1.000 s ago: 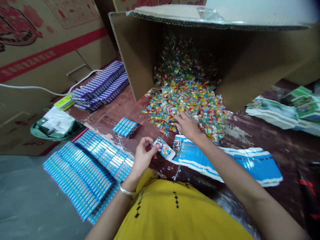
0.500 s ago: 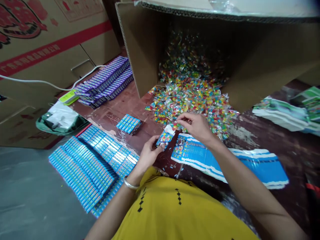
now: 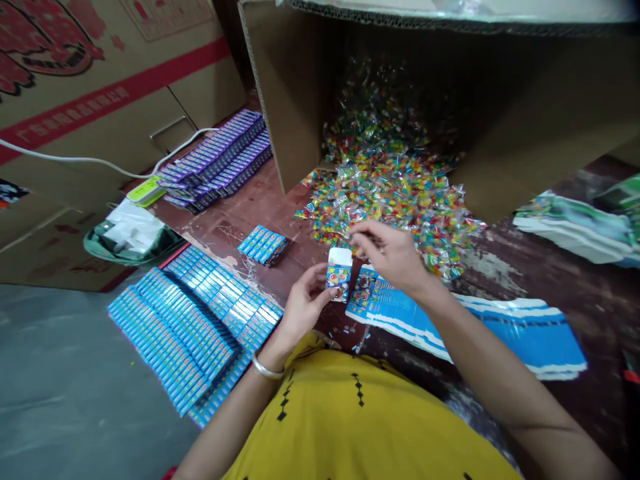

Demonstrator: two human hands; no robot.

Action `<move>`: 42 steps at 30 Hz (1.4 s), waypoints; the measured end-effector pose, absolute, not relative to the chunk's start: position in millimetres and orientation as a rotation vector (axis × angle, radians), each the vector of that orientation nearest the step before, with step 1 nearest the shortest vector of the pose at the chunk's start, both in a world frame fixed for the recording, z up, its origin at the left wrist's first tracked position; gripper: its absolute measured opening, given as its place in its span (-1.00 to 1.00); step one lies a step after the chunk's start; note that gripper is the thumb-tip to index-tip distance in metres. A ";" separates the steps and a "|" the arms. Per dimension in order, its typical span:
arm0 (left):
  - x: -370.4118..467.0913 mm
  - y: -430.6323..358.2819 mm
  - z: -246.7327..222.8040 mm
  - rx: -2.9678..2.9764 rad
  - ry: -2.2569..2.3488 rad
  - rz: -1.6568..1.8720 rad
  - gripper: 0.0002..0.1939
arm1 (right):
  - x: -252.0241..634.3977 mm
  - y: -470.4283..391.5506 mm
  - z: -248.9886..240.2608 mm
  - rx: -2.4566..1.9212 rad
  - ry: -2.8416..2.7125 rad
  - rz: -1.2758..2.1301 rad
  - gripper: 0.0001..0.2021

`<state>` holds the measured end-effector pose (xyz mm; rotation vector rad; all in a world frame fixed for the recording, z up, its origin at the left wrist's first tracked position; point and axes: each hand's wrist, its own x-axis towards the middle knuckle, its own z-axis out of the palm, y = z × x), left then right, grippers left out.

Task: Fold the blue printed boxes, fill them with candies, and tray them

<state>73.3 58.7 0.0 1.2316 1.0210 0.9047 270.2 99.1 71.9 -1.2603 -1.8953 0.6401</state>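
My left hand [image 3: 303,304] is closed around a small blue candy box [image 3: 339,276], holding it upright with its white top flap raised. Just above and to the right of that flap is my right hand [image 3: 389,257], its fingers pinched together. Whatever lies between those fingertips is too small and blurred to make out. Behind both hands spreads a heap of clear candy packets [image 3: 380,193] with many-coloured sweets. A fanned row of flat blue cartons [image 3: 415,319] lies below my right hand and forearm.
A large cardboard box [image 3: 295,100] lies open behind the packets. Stacked blue boxes [image 3: 175,340] stand at the left, with a small group of blue boxes [image 3: 263,245] nearer the middle. Purple boxes [image 3: 220,160], a white cable [image 3: 75,159] and a green basin [image 3: 100,248] are farther left.
My left hand has turned the small candy box more upright, so its flap points up. My right hand stays near the flap, with its fingers slightly shifted. The view has moved a little.
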 end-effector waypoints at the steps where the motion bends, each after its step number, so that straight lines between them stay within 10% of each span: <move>1: 74.5 57.9 2.1 1.197 1.025 0.959 -0.41 | 272.0 94.8 72.3 -1.304 -1.815 0.602 -0.83; 42: 70.9 48.9 18.9 1.392 1.066 0.877 -0.52 | 266.8 79.0 35.9 -1.295 -1.662 1.171 -0.80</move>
